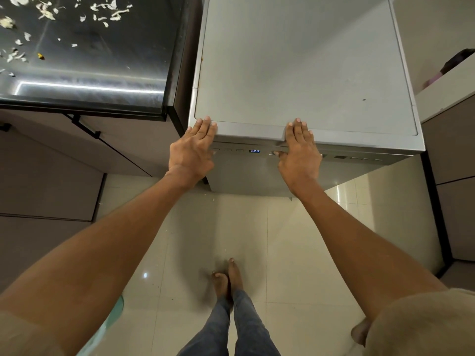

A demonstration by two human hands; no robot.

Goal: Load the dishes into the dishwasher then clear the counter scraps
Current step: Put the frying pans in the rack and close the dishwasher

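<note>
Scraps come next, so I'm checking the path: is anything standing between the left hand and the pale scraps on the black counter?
Nothing visible does. The left hand rests on the grey dishwasher; bare shiny black counter lies before the pale scraps.

counter (102, 73): dark and glossy, up and to the left of the left hand (192, 147), apart from it.
scraps (46, 11): pale shreds scattered over the counter's far left part; one small yellow bit (40, 56) among them.
dishwasher top (303, 68): grey, flat; fingertips of both hands rest on its near edge, right hand (299, 151) near the middle.
floor (195, 240): pale tiles below both hands, a few small specks.
</note>
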